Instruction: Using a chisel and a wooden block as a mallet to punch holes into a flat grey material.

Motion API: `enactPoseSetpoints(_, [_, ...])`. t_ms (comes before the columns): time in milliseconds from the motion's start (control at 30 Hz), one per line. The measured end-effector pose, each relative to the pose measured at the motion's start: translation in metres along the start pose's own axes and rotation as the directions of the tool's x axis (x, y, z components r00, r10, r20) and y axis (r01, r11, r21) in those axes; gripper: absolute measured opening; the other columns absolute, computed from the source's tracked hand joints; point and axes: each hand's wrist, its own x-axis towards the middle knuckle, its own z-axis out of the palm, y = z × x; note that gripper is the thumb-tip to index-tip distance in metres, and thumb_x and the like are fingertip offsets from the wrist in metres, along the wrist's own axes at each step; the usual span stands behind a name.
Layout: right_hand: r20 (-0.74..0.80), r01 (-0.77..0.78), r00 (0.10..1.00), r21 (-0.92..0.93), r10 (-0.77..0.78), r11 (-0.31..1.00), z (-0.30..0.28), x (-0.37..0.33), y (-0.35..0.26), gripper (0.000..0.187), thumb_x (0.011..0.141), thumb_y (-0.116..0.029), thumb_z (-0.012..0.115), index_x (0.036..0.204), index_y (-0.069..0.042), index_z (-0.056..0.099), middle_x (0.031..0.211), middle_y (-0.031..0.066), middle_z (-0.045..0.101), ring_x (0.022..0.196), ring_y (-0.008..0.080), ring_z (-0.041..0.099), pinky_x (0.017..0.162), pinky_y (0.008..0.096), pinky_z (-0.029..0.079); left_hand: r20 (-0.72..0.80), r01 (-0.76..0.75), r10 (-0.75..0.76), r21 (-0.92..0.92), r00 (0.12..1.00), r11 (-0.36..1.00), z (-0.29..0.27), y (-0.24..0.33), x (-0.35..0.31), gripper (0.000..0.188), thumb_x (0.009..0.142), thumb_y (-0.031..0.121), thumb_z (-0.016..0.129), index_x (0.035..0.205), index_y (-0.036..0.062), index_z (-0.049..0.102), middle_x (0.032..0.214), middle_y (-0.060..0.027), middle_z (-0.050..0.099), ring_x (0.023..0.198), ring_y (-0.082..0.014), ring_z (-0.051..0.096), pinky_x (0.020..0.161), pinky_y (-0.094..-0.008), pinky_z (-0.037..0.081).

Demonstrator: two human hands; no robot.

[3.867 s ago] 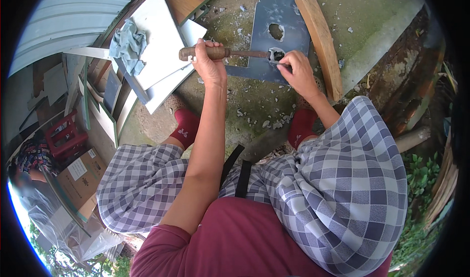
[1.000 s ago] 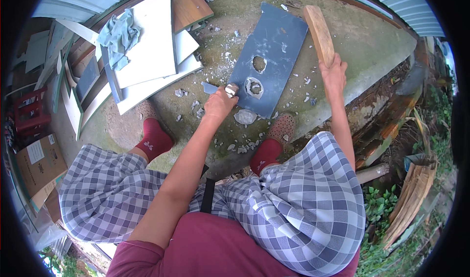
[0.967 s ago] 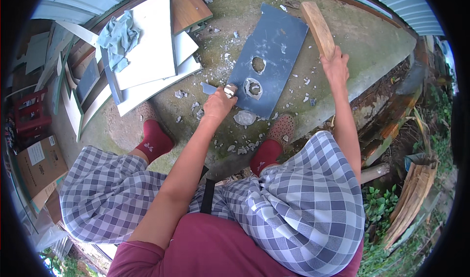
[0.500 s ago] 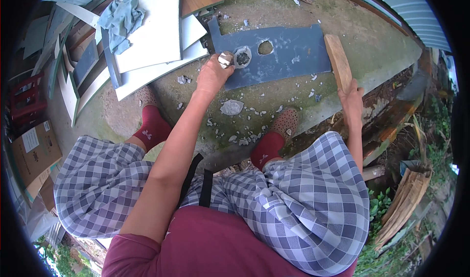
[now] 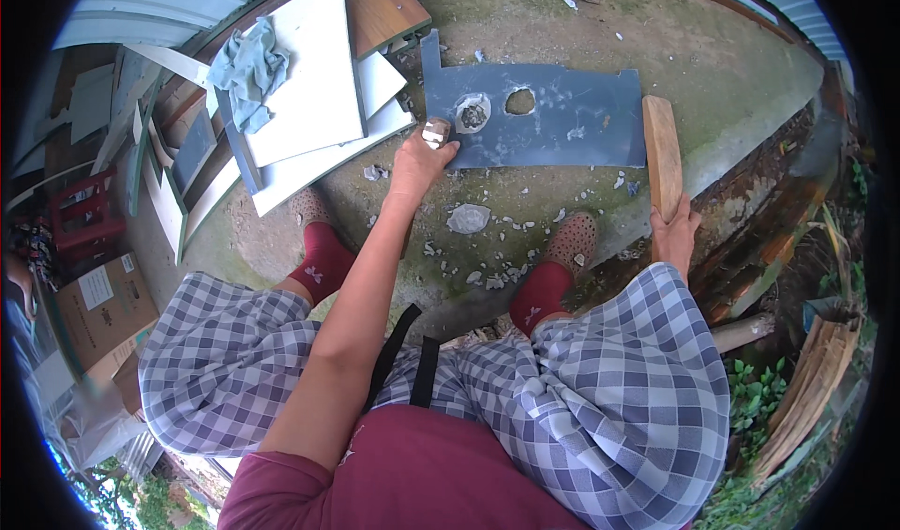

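A dark grey board (image 5: 591,118) lies flat on the concrete, with two rough-edged holes through it. At its left edge, my left hand (image 5: 422,166) is closed around a short brown-and-white object (image 5: 436,133); only its top end shows above the fingers, so its kind is unclear. My right hand (image 5: 673,233) grips the near end of a thick wooden block (image 5: 663,150), which points away from me just off the board's right edge. White broken bits and a larger pale flake (image 5: 468,218) are scattered between the board and my feet.
White and brown panels (image 5: 314,80) are stacked at the left, with a blue-grey cloth (image 5: 251,73) on top. Farther left are a red plastic stool (image 5: 86,213) and a cardboard box (image 5: 105,310). Beyond the slab's right edge lie split wood (image 5: 811,389) and plants.
The view has shifted, so most things sit farther right and lower. My left hand has moved toward the board's near left corner. Both hands keep their holds.
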Motion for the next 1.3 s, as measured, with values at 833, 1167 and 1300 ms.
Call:
enactPoseSetpoints(833, [0.151, 0.067, 0.968, 0.612, -0.2, 0.788, 0.044, -0.083, -0.08, 0.066, 0.08, -0.02, 0.067, 0.135, -0.001, 0.038, 0.123, 0.0211, 0.054, 0.113, 0.0314, 0.055, 0.095, 0.0357, 0.041, -0.506, -0.668, 0.441, -0.488, 0.741, 0.562, -0.034, 0.138, 0.02, 0.017, 0.08, 0.013, 0.065, 0.088, 0.0033, 0.054, 0.076, -0.0029, 0.058, 0.07, -0.0106, 0.055, 0.067, -0.0262, 0.046])
enactPoseSetpoints(1167, [0.085, 0.112, 0.972, 0.643, -0.217, 0.757, 0.045, -0.085, -0.083, 0.059, 0.078, -0.021, 0.067, 0.129, -0.003, 0.043, 0.117, 0.0204, 0.054, 0.11, 0.0356, 0.053, 0.093, 0.0397, 0.04, -0.374, -0.674, 0.561, -0.447, 0.738, 0.589, -0.031, 0.138, 0.016, 0.02, 0.077, 0.011, 0.068, 0.089, 0.0046, 0.054, 0.078, -0.0028, 0.059, 0.073, -0.0103, 0.055, 0.072, -0.0259, 0.047])
enactPoseSetpoints(1300, [0.084, 0.118, 0.972, 0.634, -0.22, 0.764, 0.045, -0.084, -0.083, 0.059, 0.078, -0.021, 0.067, 0.129, -0.003, 0.043, 0.118, 0.0207, 0.054, 0.111, 0.0355, 0.053, 0.093, 0.0394, 0.04, -0.288, -0.621, 0.554, -0.452, 0.781, 0.641, -0.04, 0.136, 0.013, 0.019, 0.078, 0.009, 0.067, 0.089, 0.0037, 0.053, 0.075, -0.0033, 0.058, 0.068, -0.0104, 0.056, 0.066, -0.0264, 0.047])
